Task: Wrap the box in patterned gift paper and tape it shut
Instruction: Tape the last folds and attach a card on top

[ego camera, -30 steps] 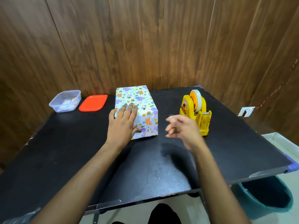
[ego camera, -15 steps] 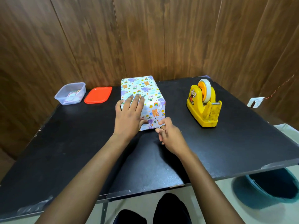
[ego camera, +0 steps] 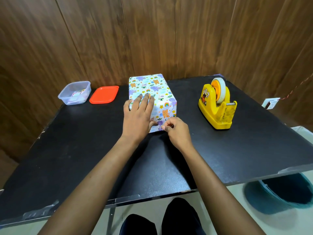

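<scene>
Right hand (ego camera: 178, 133) at box (ego camera: 152, 89) (earlier apart)

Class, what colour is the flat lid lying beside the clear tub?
Orange-red lid, seen in the head view.

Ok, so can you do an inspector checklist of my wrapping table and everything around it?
Surface: black table, with worn tape strips on its near edge.
Job's things: wrapped box, patterned paper on every side in view; yellow tape dispenser to its right, apart.
Clutter: clear tub with scraps inside, and orange lid beside it, far left.
Hands: left hand lies flat on the box top; right hand pinches at the box's near bottom edge with curled fingers.
Cables: thin red cord on the right wall, leading to a white wall plate.
Surroundings: wood-panel wall; teal bin on the floor, right.
</scene>
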`<action>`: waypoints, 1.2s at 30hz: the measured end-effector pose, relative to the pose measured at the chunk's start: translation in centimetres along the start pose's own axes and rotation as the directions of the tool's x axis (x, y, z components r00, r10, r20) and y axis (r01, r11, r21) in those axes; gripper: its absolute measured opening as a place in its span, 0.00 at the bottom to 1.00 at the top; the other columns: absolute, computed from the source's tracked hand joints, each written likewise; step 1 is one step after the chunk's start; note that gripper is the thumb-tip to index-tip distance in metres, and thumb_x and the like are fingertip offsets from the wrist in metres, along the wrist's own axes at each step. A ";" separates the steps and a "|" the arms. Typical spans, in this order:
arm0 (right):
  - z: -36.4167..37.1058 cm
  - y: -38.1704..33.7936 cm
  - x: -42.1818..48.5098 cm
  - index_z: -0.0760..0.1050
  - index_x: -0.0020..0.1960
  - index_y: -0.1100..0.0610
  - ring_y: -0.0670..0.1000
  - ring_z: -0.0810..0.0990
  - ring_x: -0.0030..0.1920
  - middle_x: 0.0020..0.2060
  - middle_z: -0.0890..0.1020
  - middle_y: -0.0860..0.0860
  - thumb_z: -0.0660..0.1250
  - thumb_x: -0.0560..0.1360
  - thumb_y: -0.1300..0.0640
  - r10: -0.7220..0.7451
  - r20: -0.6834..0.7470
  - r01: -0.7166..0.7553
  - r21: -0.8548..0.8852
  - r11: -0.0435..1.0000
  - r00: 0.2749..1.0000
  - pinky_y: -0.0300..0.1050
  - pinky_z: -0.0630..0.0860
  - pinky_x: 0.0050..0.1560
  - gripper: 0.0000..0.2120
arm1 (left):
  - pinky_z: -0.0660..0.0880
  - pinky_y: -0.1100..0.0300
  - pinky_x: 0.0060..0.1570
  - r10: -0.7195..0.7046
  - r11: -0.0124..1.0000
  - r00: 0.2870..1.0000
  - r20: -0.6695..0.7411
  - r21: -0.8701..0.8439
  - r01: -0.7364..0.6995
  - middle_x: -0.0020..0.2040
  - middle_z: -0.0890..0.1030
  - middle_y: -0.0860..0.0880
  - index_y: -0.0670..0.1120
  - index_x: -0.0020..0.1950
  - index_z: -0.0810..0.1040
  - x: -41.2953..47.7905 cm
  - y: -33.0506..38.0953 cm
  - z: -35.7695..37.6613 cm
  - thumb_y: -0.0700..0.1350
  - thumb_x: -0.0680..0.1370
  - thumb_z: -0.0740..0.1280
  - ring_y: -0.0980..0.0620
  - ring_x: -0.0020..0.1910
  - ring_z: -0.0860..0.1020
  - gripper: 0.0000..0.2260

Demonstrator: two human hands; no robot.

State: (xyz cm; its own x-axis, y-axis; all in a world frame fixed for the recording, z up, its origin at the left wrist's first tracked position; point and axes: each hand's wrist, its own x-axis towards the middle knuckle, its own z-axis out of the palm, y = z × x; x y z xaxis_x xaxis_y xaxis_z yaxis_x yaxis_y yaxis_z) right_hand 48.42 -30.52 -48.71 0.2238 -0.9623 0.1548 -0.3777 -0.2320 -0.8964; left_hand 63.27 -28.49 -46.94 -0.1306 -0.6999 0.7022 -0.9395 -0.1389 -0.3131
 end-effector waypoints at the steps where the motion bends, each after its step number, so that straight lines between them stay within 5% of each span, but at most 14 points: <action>1: 0.4 -0.1 0.1 0.74 0.35 0.56 0.47 0.72 0.40 0.39 0.75 0.48 0.67 0.74 0.62 0.013 -0.014 -0.013 0.000 1.000 1.000 0.29 0.65 0.36 0.09 | 0.71 0.49 0.57 0.000 1.000 1.000 0.003 0.007 0.000 0.64 0.76 0.46 0.43 0.65 0.73 0.0 0.0 0.0 0.63 0.59 0.76 0.45 0.61 0.76 0.40; 6: 2.5 -0.2 0.4 0.78 0.42 0.60 0.53 0.77 0.46 0.46 0.81 0.55 0.67 0.74 0.59 0.109 -0.154 -0.106 0.031 0.994 0.982 0.42 0.69 0.41 0.05 | 0.61 0.49 0.58 0.019 1.000 1.000 0.002 0.022 -0.019 0.65 0.76 0.45 0.43 0.66 0.71 0.0 -0.3 0.3 0.62 0.63 0.74 0.45 0.61 0.75 0.38; 10: 2.9 -0.2 0.6 0.77 0.47 0.62 0.58 0.78 0.50 0.48 0.81 0.57 0.67 0.74 0.57 0.177 -0.209 -0.170 0.050 0.984 0.962 0.50 0.75 0.50 0.08 | 0.63 0.48 0.58 0.018 1.000 1.000 -0.011 0.010 -0.018 0.65 0.75 0.45 0.43 0.66 0.71 0.0 -0.5 0.4 0.62 0.64 0.73 0.45 0.61 0.75 0.37; 15: 1.1 0.0 1.1 0.66 0.51 0.61 0.60 0.78 0.51 0.49 0.80 0.57 0.71 0.71 0.46 0.209 -0.223 -0.240 -0.120 0.963 0.952 0.47 0.70 0.42 0.22 | 0.63 0.48 0.58 0.006 1.000 1.000 0.014 0.003 -0.006 0.64 0.76 0.46 0.43 0.64 0.72 0.1 -0.2 0.3 0.66 0.66 0.69 0.44 0.61 0.75 0.35; 18: -0.1 0.3 1.9 0.64 0.47 0.58 0.58 0.78 0.48 0.47 0.79 0.54 0.74 0.66 0.42 0.155 -0.114 -0.179 -0.242 0.954 0.981 0.47 0.70 0.41 0.27 | 0.64 0.48 0.56 0.001 1.000 1.000 0.003 0.019 -0.002 0.63 0.76 0.46 0.43 0.63 0.71 0.2 -0.1 0.3 0.66 0.64 0.70 0.45 0.59 0.76 0.36; 23: -1.0 1.6 3.0 0.70 0.46 0.60 0.56 0.78 0.43 0.44 0.81 0.53 0.76 0.67 0.53 0.071 0.003 -0.068 -0.256 0.964 0.997 0.47 0.73 0.42 0.18 | 0.69 0.49 0.54 0.001 1.000 1.000 0.019 0.018 -0.002 0.62 0.77 0.47 0.44 0.63 0.69 0.4 -0.1 0.2 0.69 0.64 0.68 0.46 0.58 0.76 0.37; 26: -1.5 2.1 2.9 0.64 0.35 0.56 0.52 0.77 0.32 0.36 0.78 0.54 0.73 0.69 0.63 0.081 0.041 -0.072 -0.184 0.980 0.996 0.43 0.70 0.32 0.17 | 0.64 0.48 0.54 0.016 1.000 0.998 0.066 -0.011 -0.015 0.63 0.76 0.46 0.43 0.63 0.71 0.4 -0.4 -0.1 0.65 0.66 0.70 0.46 0.59 0.76 0.34; 29: -3.7 0.9 2.3 0.70 0.36 0.59 0.41 0.74 0.23 0.29 0.77 0.52 0.70 0.71 0.66 0.099 0.044 -0.100 0.014 0.995 0.994 0.35 0.71 0.23 0.11 | 0.61 0.49 0.55 0.033 0.999 0.996 0.079 -0.027 -0.031 0.64 0.76 0.45 0.43 0.64 0.72 0.2 -0.8 -0.4 0.61 0.69 0.70 0.45 0.59 0.75 0.31; 31: -6.7 -0.6 2.5 0.74 0.40 0.61 0.45 0.77 0.32 0.34 0.79 0.52 0.66 0.74 0.65 0.012 -0.167 -0.013 -0.005 1.000 0.986 0.38 0.73 0.32 0.05 | 0.60 0.48 0.55 0.020 0.998 0.995 0.094 -0.054 -0.015 0.64 0.75 0.44 0.42 0.65 0.72 0.3 -0.8 -0.7 0.60 0.73 0.65 0.44 0.60 0.75 0.28; 32: -8.4 -1.2 2.7 0.76 0.44 0.62 0.50 0.77 0.41 0.40 0.80 0.54 0.64 0.75 0.63 -0.055 -0.295 0.011 -0.150 0.989 0.954 0.41 0.72 0.40 0.04 | 0.60 0.48 0.55 0.011 0.998 0.994 0.106 -0.065 -0.004 0.64 0.75 0.43 0.42 0.65 0.73 0.4 -0.8 -0.8 0.60 0.74 0.61 0.43 0.60 0.75 0.27; 34: -12.1 -1.8 3.4 0.77 0.55 0.63 0.57 0.71 0.58 0.55 0.76 0.57 0.61 0.78 0.56 -0.136 -0.491 -0.137 -0.480 0.867 0.861 0.48 0.67 0.54 0.12 | 0.60 0.48 0.55 -0.001 0.996 0.991 0.130 -0.087 0.012 0.64 0.76 0.42 0.41 0.64 0.74 0.4 -0.6 -1.0 0.61 0.74 0.55 0.42 0.60 0.76 0.29; 36: -14.9 -0.9 4.9 0.74 0.61 0.63 0.60 0.63 0.67 0.64 0.71 0.59 0.59 0.79 0.50 0.050 -0.495 -0.353 -0.542 0.763 0.867 0.56 0.62 0.64 0.19 | 0.60 0.48 0.55 -0.005 0.995 0.991 0.136 -0.102 0.020 0.63 0.76 0.42 0.41 0.64 0.74 0.4 -0.4 -1.3 0.62 0.74 0.53 0.42 0.59 0.76 0.30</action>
State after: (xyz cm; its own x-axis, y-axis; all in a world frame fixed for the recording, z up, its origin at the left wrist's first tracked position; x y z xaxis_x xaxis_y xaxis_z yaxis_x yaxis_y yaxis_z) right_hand 36.45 -37.15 -41.00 -0.2698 -0.9166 0.2951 -0.8537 0.0859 -0.5136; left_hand 63.15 -27.83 -45.71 -0.0811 -0.7881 0.6102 -0.9693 -0.0802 -0.2324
